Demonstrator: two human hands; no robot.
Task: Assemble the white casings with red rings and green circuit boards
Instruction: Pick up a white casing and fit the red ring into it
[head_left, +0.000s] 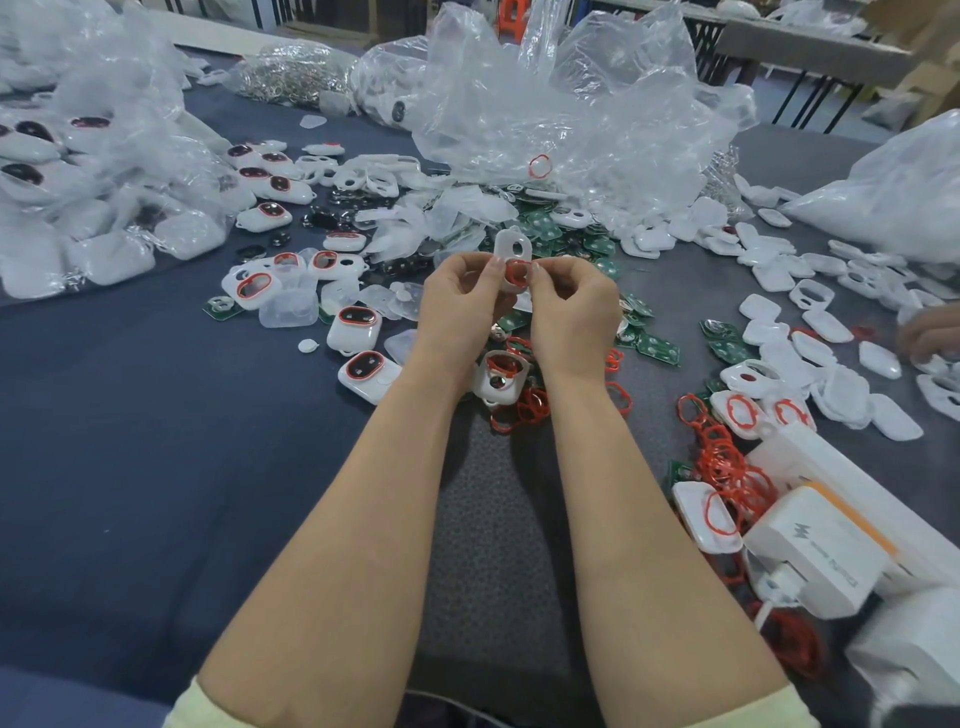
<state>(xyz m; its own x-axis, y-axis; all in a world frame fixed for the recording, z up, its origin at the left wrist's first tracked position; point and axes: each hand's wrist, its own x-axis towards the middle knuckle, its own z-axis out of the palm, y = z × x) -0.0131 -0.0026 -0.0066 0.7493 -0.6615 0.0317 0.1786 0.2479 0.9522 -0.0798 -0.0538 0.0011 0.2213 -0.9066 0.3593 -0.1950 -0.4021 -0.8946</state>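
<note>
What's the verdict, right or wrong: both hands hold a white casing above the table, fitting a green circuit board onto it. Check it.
One error. In the head view, the left hand and right hand hold the white casing above the table, fitting a red ring onto it, not a green circuit board.

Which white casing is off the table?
The casing held between left hand and right hand, red ring at its lower opening; the rest lie on the table or in bags.
</note>
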